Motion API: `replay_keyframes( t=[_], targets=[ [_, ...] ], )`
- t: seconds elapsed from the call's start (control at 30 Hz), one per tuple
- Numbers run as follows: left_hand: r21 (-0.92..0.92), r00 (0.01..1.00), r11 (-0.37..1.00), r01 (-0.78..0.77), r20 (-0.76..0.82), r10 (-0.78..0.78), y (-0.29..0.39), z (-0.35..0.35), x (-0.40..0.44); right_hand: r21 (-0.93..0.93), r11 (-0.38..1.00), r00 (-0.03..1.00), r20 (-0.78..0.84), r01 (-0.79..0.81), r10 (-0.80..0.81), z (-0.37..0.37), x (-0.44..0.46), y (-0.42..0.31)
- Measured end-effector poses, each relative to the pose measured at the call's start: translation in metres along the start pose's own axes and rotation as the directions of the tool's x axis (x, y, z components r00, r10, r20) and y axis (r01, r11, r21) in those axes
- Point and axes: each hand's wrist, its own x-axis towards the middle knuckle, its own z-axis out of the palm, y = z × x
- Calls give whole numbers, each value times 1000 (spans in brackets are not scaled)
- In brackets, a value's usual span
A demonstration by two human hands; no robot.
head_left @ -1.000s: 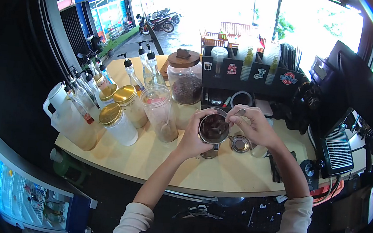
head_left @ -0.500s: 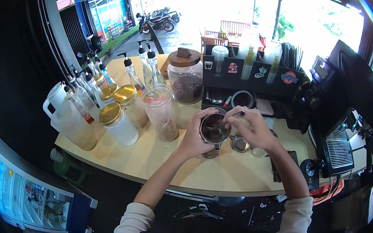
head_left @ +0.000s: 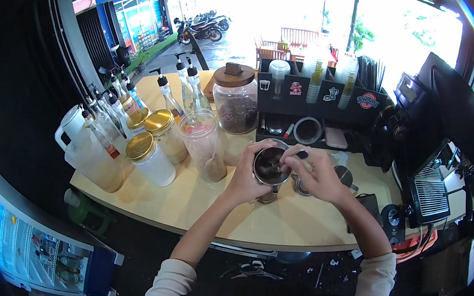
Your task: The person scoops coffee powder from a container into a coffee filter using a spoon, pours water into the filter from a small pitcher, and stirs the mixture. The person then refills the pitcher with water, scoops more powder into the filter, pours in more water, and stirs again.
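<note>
My left hand (head_left: 247, 174) is wrapped round the left side of a cup (head_left: 272, 165) with dark contents, held over the wooden counter (head_left: 209, 213). Over the cup's right edge, my right hand (head_left: 315, 173) pinches a thin stirring tool (head_left: 302, 154) whose dark end sticks out above the fingers; its lower part reaches into the cup. Beneath the cup a small glass vessel shows in part. Just right of the cup, a small round metal piece (head_left: 302, 187) lies partly hidden by my right hand. A tall clear container (head_left: 206, 145) stands left of my left hand.
Gold-lidded jars (head_left: 151, 157), a white jug (head_left: 88, 146) and pump bottles (head_left: 166, 91) stand on the left. Behind the cup are a wooden-lidded jar (head_left: 235, 103) and a black cup organizer (head_left: 320, 93). A coffee machine (head_left: 428, 187) is at the right.
My right hand has shifted slightly down and turned, with the tool's dark end now more visible. It covers more of the round metal piece. My left hand and the cup have barely moved.
</note>
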Motion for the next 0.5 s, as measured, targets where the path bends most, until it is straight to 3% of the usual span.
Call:
replay_keyframes(
  t=[0.07,0.17,0.2,0.3,0.43,0.5],
  targets=[
    [-13,1000,1000,-10,11,10,1,0,0,-152,981,990,92,122,-109,-6,-1,2],
    [-72,998,995,62,-13,-63,0,2,-2,-265,942,978,92,204,-186,-21,9,5],
    [-72,998,996,61,-14,-62,0,1,-2,-146,979,988,85,143,-132,-20,11,4],
    [-6,1000,1000,15,26,-15,1,0,0,-47,991,978,174,127,-117,-17,10,4],
    [-45,999,998,39,5,-39,0,3,-3,-125,981,980,154,147,-127,-25,21,5],
    [-89,998,994,60,-18,-62,-1,3,-3,-76,942,925,232,327,-302,-23,24,9]
  ],
)
